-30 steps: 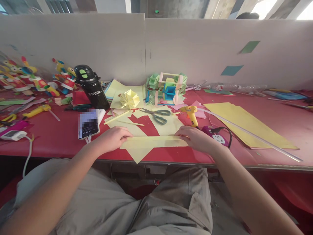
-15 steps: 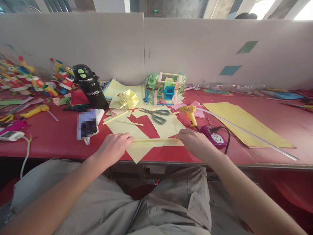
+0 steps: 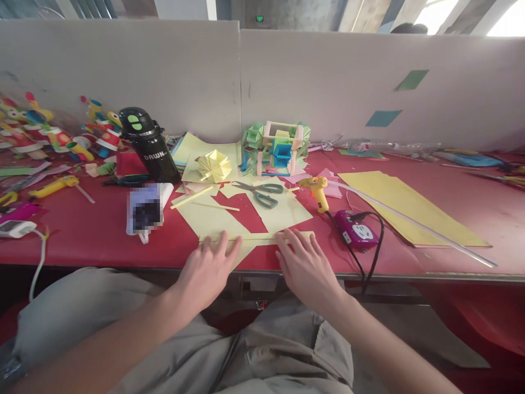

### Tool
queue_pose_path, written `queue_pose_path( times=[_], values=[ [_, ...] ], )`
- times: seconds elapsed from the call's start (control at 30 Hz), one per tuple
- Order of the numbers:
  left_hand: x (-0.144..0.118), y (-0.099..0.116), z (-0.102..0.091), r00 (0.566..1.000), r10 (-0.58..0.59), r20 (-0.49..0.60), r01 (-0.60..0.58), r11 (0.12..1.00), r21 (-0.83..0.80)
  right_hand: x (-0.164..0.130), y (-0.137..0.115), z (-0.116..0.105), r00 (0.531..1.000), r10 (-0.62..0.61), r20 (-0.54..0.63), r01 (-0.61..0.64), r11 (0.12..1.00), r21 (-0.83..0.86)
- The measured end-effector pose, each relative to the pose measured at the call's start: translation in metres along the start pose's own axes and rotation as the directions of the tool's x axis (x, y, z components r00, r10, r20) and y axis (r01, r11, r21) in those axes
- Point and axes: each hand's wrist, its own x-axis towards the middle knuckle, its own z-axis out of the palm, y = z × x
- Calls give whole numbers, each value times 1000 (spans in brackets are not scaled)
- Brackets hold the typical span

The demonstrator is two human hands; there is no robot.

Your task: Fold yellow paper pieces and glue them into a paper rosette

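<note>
— Moved since before? Hands drawn in from the ends, left hand [image 3: 209, 268] and right hand [image 3: 305, 265] now flat, fingers spread, gripping nothing, pressing the rolled yellow paper strip [image 3: 256, 237] at the red table [image 3: 94, 230] front edge.

— Handling? Light, thin, easily creased, likely springing open; best pinched at both ends.

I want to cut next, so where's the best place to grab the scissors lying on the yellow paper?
Probably by the grey-green handle loops of the scissors, coming from the near right side. They lie flat on the yellow paper, loops toward the right hand, closed blades pointing away to the left, nothing resting on them.
</note>
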Motion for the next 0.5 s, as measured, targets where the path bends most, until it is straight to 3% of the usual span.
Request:
queue_pose_path(
  times=[0.2, 0.33, 0.5],
  values=[
    [3, 9, 2, 997, -31, -73, 22, 992, -128, 6, -25, 13, 990, -139, 9, 133, 960, 247],
    [3, 4, 3, 999, 11, -48, -17, 991, -133, 6, -12, 14, 993, -109, 39, 91, 942, 323],
    [2, -2, 6, 994, 44, -101, -58, 988, -140, 3, 13, 7, 999, -19, 33, 4, 923, 385]
  ],
)
